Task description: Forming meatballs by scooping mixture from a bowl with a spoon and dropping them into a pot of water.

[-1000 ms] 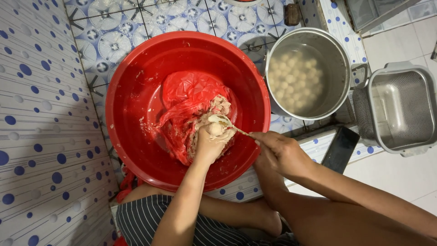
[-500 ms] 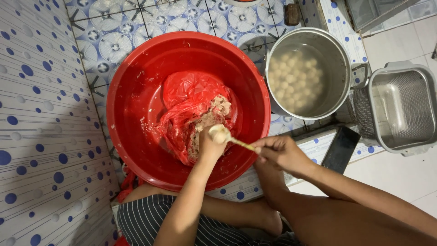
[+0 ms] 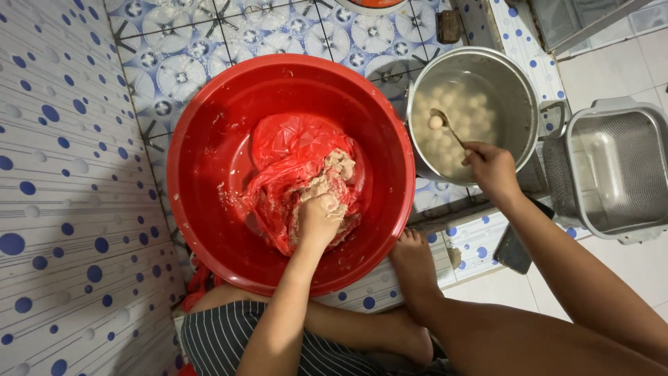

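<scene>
A big red basin [image 3: 209, 139] sits on the tiled floor in front of me, lined with a red plastic bag [image 3: 292, 143] that holds a pale beige paste [image 3: 334, 177]. My left hand [image 3: 319, 221] is pressed down into the paste, fingers closed in it. My right hand [image 3: 490, 167] grips a metal spoon [image 3: 445, 125] and holds it over a steel pot [image 3: 515, 83] to the right of the basin. A small round ball lies in the spoon's bowl, above the cloudy water [image 3: 452, 118] where several similar pale balls float.
A square metal strainer basket [image 3: 612, 174] stands right of the pot. A dotted tiled wall [image 3: 62, 209] runs along the left. My bare foot [image 3: 412, 257] rests by the basin's near rim. A dark flat object [image 3: 513, 249] lies on the floor near my right arm.
My right hand has carried the spoon with a ball from the basin across to the pot. My left hand has dropped back down into the paste.
</scene>
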